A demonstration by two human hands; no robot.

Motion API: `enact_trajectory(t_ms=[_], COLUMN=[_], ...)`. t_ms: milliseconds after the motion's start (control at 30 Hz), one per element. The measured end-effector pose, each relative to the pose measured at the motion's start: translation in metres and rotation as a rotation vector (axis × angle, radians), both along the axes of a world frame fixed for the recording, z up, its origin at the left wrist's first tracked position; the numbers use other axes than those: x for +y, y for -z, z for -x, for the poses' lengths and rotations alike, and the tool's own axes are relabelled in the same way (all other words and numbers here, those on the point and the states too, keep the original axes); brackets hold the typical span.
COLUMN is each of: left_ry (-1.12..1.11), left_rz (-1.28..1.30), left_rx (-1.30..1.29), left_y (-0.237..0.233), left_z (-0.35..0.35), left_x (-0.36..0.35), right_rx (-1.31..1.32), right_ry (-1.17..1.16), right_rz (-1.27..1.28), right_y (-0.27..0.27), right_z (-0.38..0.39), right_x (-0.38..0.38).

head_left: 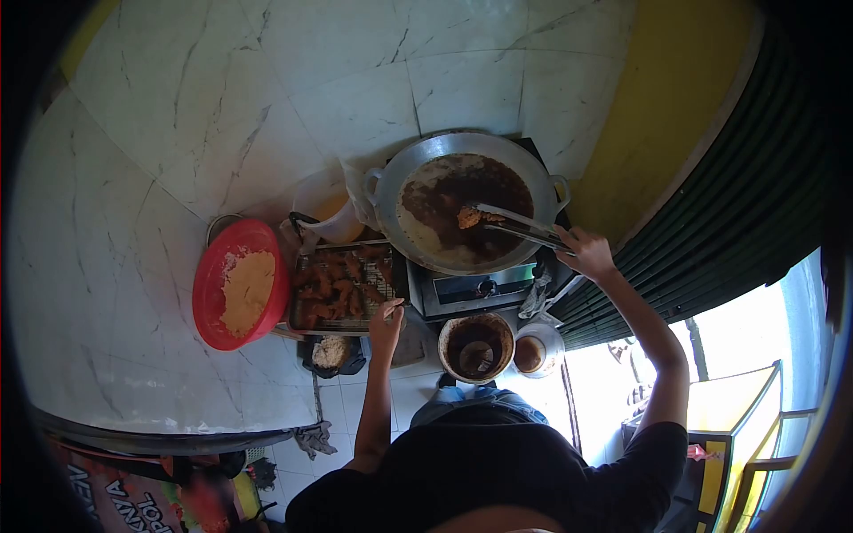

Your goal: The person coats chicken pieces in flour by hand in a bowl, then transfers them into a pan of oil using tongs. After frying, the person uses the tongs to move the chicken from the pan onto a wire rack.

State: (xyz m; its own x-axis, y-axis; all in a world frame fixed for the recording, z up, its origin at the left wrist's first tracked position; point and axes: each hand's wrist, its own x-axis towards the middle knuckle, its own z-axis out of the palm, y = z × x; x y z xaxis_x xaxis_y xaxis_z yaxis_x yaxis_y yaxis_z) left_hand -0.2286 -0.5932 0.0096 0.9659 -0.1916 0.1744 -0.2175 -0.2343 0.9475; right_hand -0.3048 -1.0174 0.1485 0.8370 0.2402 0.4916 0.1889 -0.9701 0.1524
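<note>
Metal tongs [524, 226] are held in my right hand [586, 254], which is closed round their handle end at the right rim of a large wok [418, 160]. Between the tongs' tips is a piece of browned fried food [469, 217], over dark bubbling oil [453, 182]. My left hand [387, 322] is at the front right corner of a rack tray [348, 330], its fingers bent together; what they grip is too small to make out. Several fried pieces [330, 293] lie on the tray's wire rack.
A red basin [203, 302] of flour stands left of the tray. Behind the tray is a tub [324, 209] of yellowish liquid. The stove [444, 298] bears the wok. Below stand a brown-stained bucket [447, 355] and a pale container [553, 346]. A cloth [535, 298] hangs near the stove's right corner.
</note>
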Motion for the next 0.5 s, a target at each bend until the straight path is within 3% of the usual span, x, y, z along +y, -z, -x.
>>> enact_trajectory(t_ms=[500], left_ry=[-0.008], left_rz=[0.004], left_rx=[-0.014], left_y=[-0.0042], left_z=[0.0021], left_x=[-0.0035], right_rx=[-0.017], right_ry=[0.008], right_rz=[-0.034], right_y=[-0.0076], right_z=[-0.0023], right_x=[0.0013])
